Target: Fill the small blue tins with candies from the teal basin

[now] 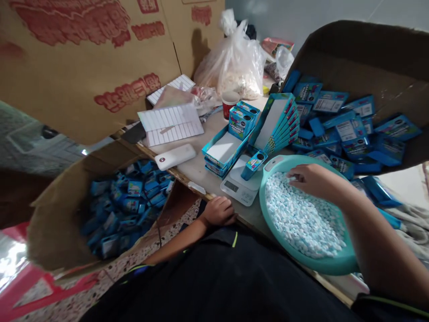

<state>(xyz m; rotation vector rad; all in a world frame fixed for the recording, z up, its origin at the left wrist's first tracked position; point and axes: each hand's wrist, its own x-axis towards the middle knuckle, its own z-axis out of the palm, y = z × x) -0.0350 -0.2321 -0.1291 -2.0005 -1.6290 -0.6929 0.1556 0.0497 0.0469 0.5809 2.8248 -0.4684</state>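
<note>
My right hand [303, 176] is over the far side of a turquoise basin [350, 261], its fingers pinched at some small candies. Small white and pale blue candies [304, 219] fill much of the basin. My left hand [219, 211] rests on the table's front edge with its fingers curled, and I see nothing in it. Between the hands lies a white digital scale [236, 190] with a small blue candy box [254, 164] on it. Behind the scale, a shallow blue display tray [219, 150] holds a few upright caramelo boxes [239, 123] at its far end.
A carton of blue boxes [351, 129] tips toward me at the back right. Another open carton [56, 223] of blue boxes stands below the table at left. Folded display trays [279, 120], a red cup [229, 105], a white power bank [176, 156] and a plastic bag [237, 67] occupy the table.
</note>
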